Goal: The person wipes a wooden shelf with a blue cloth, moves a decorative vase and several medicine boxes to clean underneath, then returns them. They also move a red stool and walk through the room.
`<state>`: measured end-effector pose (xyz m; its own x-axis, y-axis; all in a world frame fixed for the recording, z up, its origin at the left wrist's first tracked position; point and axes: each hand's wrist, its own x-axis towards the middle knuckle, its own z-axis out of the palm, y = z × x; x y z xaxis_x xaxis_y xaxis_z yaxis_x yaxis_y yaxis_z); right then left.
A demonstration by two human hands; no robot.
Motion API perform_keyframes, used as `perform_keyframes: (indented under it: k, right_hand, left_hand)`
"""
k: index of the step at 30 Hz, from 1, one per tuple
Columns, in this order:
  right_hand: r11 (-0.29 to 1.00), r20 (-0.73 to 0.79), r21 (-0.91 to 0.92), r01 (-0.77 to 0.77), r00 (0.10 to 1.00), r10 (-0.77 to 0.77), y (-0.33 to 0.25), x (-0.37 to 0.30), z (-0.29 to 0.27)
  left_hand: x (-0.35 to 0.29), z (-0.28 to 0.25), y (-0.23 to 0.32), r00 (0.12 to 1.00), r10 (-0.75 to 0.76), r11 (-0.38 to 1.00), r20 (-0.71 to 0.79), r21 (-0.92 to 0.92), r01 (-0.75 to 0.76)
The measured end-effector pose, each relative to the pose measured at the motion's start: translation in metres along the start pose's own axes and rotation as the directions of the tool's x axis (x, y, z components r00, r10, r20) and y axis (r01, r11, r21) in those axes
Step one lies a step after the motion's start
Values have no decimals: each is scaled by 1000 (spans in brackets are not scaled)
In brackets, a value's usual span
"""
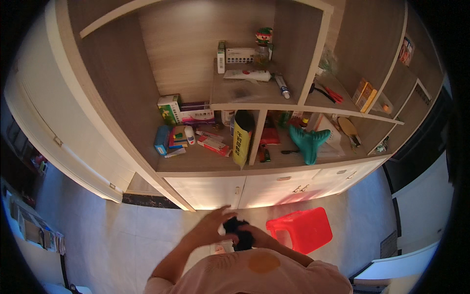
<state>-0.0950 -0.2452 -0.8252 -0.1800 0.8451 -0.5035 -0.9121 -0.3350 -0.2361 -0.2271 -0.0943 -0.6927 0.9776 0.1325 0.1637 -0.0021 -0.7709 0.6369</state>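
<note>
In front of my chest I have a black, soft-looking bundle (238, 230); its kind cannot be made out. My right hand (255, 236) is closed on it from the right side. On the other side, my left hand (213, 224) is raised with its fingers stretched out and apart, close to the bundle's left edge. Part of the right hand's grip is hidden behind the dark material.
A wooden shelf unit (196, 173) stands ahead, holding medicine boxes (198, 116), tubes (247, 75), a yellow-and-black package (241, 139) and a green tail-shaped object (310, 143). White cabinet doors (208, 188) run below. A red plastic stool (313, 228) stands at right on the tiled floor (122, 235).
</note>
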Motion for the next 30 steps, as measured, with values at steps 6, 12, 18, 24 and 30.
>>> perform_keyframes:
  k: [6, 12, 18, 24, 30]
  right_hand:
    - [967, 96, 122, 224, 967, -236, -73, -23, -10]
    - [949, 53, 61, 309, 948, -313, -123, -43, -26]
    - [921, -5, 108, 373, 927, -375, -129, -56, -43]
    - [862, -108, 180, 473, 881, -461, -126, -69, -59]
    - [839, -123, 151, 522, 852, -508, -131, -62, -60]
  left_hand:
    - [84, -108, 29, 872, 70, 997, -484, -2, -81]
    - [186, -161, 36, 812, 284, 933, -509, 341, -112]
    - [220, -175, 40, 869, 359, 830, -339, 542, -132]
    - [226, -181, 28, 900, 246, 892, -358, 448, -66]
    - [223, -182, 21, 931, 162, 933, -328, 357, -36]
